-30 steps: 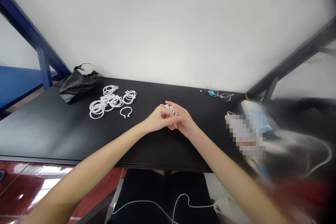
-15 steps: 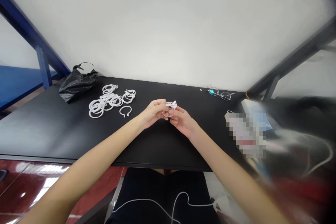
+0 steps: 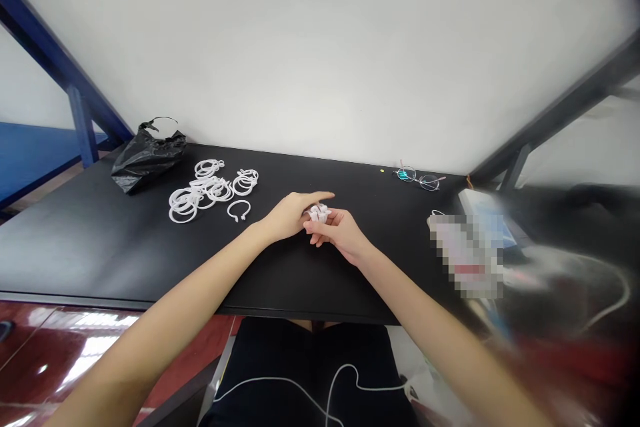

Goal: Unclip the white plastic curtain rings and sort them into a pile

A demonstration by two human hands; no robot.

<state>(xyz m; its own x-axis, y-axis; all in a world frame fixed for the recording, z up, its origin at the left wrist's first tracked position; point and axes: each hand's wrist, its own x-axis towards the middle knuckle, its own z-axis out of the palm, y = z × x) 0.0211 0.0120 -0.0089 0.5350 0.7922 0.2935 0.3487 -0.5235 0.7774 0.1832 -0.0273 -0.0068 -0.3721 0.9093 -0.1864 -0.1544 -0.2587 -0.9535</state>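
With your bare right hand pinching the small bunch of white, plastic-looking rings over the flat black tabletop and your bare left hand curled against it, its grip too hidden to tell, press lightly and evenly so none slips loose.

hands: 2 | held rings: unclear | piled rings: unclear | lone ring: 1 | bag: 1 | eyeglasses: 1

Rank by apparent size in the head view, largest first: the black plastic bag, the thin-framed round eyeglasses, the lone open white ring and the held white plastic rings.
1. Black plastic bag
2. Thin-framed round eyeglasses
3. Lone open white ring
Held white rings, partly hidden: can't rank.
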